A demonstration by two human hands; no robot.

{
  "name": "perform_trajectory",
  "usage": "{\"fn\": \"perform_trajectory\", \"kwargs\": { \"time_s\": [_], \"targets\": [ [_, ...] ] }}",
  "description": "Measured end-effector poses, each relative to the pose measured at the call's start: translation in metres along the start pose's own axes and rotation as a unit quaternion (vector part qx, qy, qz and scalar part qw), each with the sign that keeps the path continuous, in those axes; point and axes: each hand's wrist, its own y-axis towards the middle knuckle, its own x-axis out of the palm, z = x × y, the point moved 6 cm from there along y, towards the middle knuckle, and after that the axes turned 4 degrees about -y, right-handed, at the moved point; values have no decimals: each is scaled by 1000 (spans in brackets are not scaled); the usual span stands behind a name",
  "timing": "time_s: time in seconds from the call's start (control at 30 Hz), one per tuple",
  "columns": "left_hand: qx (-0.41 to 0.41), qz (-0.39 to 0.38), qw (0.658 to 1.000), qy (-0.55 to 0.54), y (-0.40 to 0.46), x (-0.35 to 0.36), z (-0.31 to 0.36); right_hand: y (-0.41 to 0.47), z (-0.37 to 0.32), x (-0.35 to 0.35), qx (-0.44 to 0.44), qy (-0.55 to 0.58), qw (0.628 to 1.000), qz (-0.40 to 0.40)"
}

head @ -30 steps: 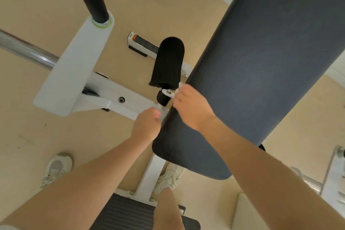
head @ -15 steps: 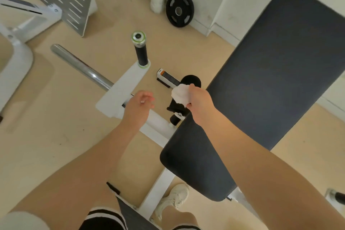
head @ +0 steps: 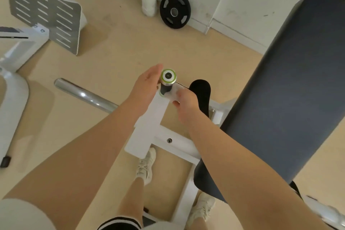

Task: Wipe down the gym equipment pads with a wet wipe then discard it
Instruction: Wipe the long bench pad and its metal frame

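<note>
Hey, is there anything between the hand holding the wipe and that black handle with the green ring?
Nothing visible stands in the way. The right hand holds the wipe right against the black handle, on its right side. The left hand lies open on the handle's other side, not between the wipe and the handle.

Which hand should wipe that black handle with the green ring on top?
Probably the right hand. It already holds the wipe right against the handle. The left hand is flat and open on the handle's other side, holding nothing.
</note>
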Motion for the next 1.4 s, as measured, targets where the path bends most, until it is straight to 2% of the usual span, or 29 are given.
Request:
{"fn": "perform_trajectory", "kwargs": {
  "time_s": [0.07,0.13,0.3,0.47,0.6,0.7,0.8,0.9,0.97,1.1,1.17,1.27,1.33,1.4],
  "targets": [
    [6,-47,998,45,5,2,4,5,-3,9,-57,-37,998,-12],
    [18,-73,996,54,7,1,7,3,-6,9,-100,-23,995,-15],
    [9,-113,992,49,8,1,10,-10,-15,-2,-174,6,983,62],
    [-4,-117,991,57,6,0,12,-7,-2,8,-175,8,982,68],
    [-25,-136,987,78,8,-2,14,17,1,11,-149,-77,981,96],
    [-32,-140,989,46,11,-1,14,25,0,7,-139,-113,980,85],
    [-31,-150,988,28,10,0,14,11,-10,-1,-138,-41,988,61],
    [-41,-145,988,23,12,-1,12,-9,-25,-12,-145,88,985,-8],
    [-50,-132,990,26,14,-2,10,-12,-35,-23,-150,110,982,-37],
    [-78,-132,988,-3,18,-5,7,25,-44,-29,-154,-108,982,32],
    [-95,-112,989,-31,24,-14,0,45,-45,-7,-153,-176,972,-36],
    [-123,-17,992,-24,32,-39,-19,64,-45,27,-105,-255,947,-167],
    [-138,28,989,-34,36,-53,-31,70,-48,37,-79,-332,907,-244],
    [-147,42,987,-39,38,-61,-39,70,-55,40,-57,-364,871,-323]
  ]
}}
